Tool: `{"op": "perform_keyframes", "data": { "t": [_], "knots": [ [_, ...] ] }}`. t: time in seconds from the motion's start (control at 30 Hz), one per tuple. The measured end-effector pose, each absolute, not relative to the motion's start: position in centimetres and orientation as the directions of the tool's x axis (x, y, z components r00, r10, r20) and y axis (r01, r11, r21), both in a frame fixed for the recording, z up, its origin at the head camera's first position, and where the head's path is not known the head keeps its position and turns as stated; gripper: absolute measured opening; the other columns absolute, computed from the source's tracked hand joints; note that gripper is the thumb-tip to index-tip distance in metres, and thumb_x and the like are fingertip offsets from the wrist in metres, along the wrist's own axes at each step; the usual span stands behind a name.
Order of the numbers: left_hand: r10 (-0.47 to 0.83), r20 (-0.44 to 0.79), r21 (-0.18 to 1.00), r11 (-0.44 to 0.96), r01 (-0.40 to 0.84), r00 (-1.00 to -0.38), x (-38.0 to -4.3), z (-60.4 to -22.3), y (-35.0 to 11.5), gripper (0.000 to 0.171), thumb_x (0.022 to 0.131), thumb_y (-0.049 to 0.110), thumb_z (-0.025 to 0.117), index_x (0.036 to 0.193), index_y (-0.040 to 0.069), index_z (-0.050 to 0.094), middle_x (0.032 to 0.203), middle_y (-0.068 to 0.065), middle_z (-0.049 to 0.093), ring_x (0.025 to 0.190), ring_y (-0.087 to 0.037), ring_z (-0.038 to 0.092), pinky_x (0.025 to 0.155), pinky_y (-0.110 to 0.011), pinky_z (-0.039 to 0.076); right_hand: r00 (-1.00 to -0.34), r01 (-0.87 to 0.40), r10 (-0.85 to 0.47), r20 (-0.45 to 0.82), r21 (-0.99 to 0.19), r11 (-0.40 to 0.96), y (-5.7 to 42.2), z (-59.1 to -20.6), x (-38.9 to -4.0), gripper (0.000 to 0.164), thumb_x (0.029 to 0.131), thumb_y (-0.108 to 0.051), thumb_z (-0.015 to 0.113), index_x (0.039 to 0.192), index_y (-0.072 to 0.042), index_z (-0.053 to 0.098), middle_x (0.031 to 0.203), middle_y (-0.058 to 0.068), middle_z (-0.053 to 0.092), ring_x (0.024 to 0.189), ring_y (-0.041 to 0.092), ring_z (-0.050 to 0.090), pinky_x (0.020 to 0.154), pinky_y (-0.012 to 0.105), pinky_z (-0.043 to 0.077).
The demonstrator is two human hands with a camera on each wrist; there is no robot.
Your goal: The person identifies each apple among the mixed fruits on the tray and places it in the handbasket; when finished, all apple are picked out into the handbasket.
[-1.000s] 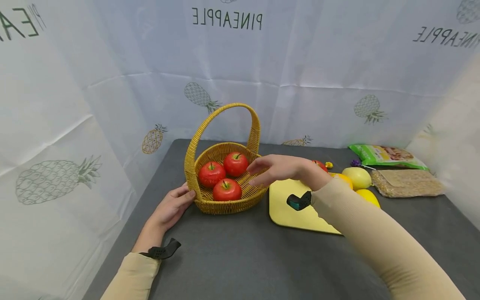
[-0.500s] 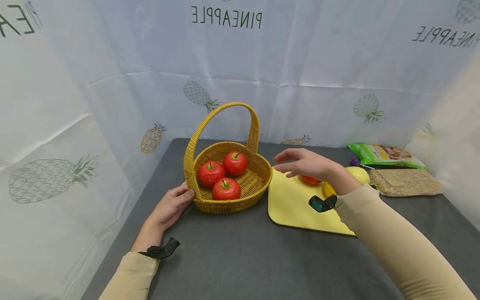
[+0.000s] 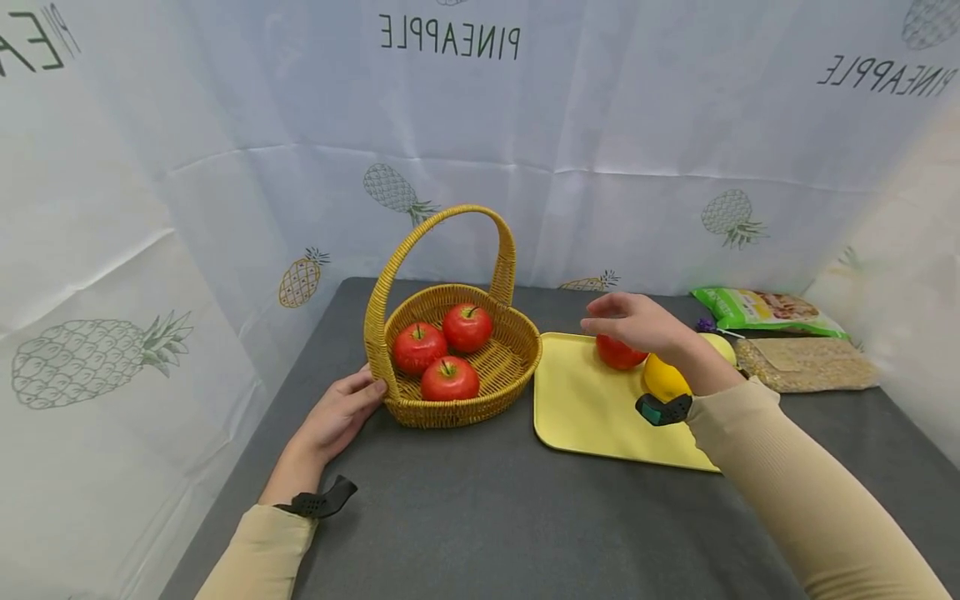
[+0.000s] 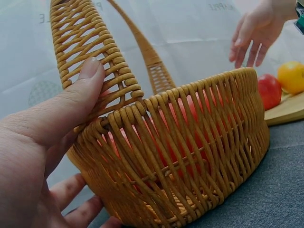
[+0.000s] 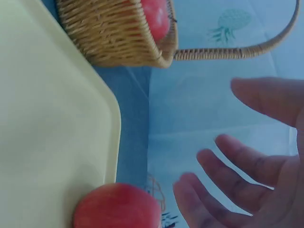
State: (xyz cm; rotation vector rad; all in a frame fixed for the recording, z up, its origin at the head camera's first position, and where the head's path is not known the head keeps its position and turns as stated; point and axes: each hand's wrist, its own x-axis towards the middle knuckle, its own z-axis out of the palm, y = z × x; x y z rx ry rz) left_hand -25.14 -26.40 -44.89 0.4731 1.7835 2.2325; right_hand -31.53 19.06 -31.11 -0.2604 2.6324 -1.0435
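A yellow wicker basket with a tall handle stands at the middle left of the table, holding red apples. My left hand grips its left side; in the left wrist view the thumb lies on the base of the handle and the fingers are against the outer wall. My right hand hovers with loosely bent fingers over the yellow tray, holding nothing. Just below it another red apple sits on the tray, with a yellow fruit beside it, partly covered by the wrist.
At the back right lie a green food packet and a clear bag of grains. A pale yellow-green fruit shows behind the right forearm. Pineapple-printed white cloth hangs behind and beside the grey table.
My right hand has moved right, from over the basket to above the tray's red apple, uncovering the basket's right side. The left hand and the basket have stayed put.
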Motion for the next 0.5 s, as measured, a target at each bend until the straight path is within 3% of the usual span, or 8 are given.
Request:
{"op": "perform_keyframes", "data": {
  "t": [0.17, 0.33, 0.5],
  "knots": [
    [0.382, 0.104, 0.974, -0.227, 0.017, -0.918, -25.2, -44.9, -26.4, 0.038, 0.108, 0.015, 0.057, 0.142, -0.001, 0.059, 0.170, -0.016, -0.001, 0.155, -0.033, -0.008, 0.106, -0.018, 0.040, -0.958, -0.016, -0.199, -0.208, -0.651, 0.759, 20.1, -31.8, -31.8, 0.070, 0.100, -0.053, 0.062, 0.147, -0.003, 0.046, 0.150, 0.024, 0.046, 0.134, 0.043, 0.043, 0.107, 0.060, 0.041],
    [0.388, 0.107, 0.972, -0.237, 0.014, -0.916, -25.1, -45.0, -26.4, 0.036, 0.108, 0.015, 0.057, 0.140, 0.001, 0.062, 0.170, -0.017, 0.002, 0.156, -0.033, -0.005, 0.106, -0.019, 0.040, -0.969, 0.021, -0.133, -0.206, -0.611, 0.792, 21.4, -32.7, -32.0, 0.069, 0.101, -0.049, 0.062, 0.146, 0.000, 0.046, 0.148, 0.026, 0.045, 0.132, 0.045, 0.043, 0.108, 0.061, 0.040],
    [0.385, 0.112, 0.972, -0.232, 0.021, -0.916, -25.1, -44.9, -26.4, 0.041, 0.108, 0.015, 0.057, 0.144, -0.005, 0.055, 0.170, -0.017, 0.003, 0.155, -0.033, -0.004, 0.106, -0.019, 0.040, -0.979, 0.033, -0.091, -0.185, -0.577, 0.816, 22.2, -33.2, -32.1, 0.066, 0.101, -0.044, 0.063, 0.146, 0.001, 0.046, 0.149, 0.028, 0.044, 0.130, 0.047, 0.043, 0.107, 0.062, 0.040]
  ]
}}
